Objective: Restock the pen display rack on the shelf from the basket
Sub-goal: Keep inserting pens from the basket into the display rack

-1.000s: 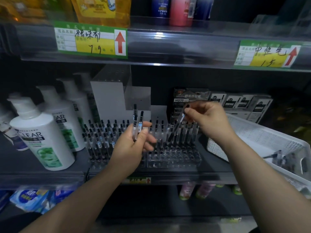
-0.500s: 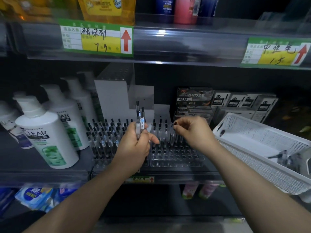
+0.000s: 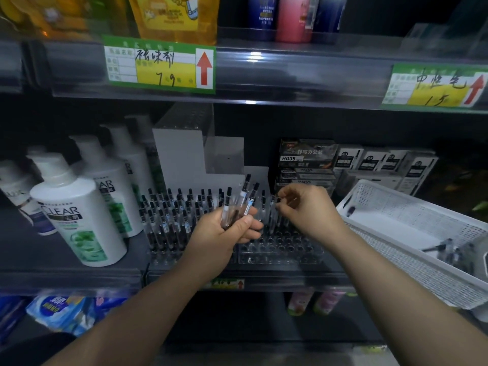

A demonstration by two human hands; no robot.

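Restocking reads as partly done: the pen display rack [image 3: 280, 249] on the shelf [image 3: 26, 256] is packed with upright pens in its left block, while many sockets in the front right rows stand open. Left hand [image 3: 224, 233] grips a small bundle of pens [image 3: 244, 200] just above the rack, fingers curled round the barrels; right hand [image 3: 309, 212] pinches the cap end of a single pen [image 3: 272, 210] standing in the right block, fingertips pressed together. Basket [image 3: 390, 204] sits tilted at the right of the shelf with a few loose pens [image 3: 449, 250] inside; judged left to do: seat the held bundle, then the basket's contents.
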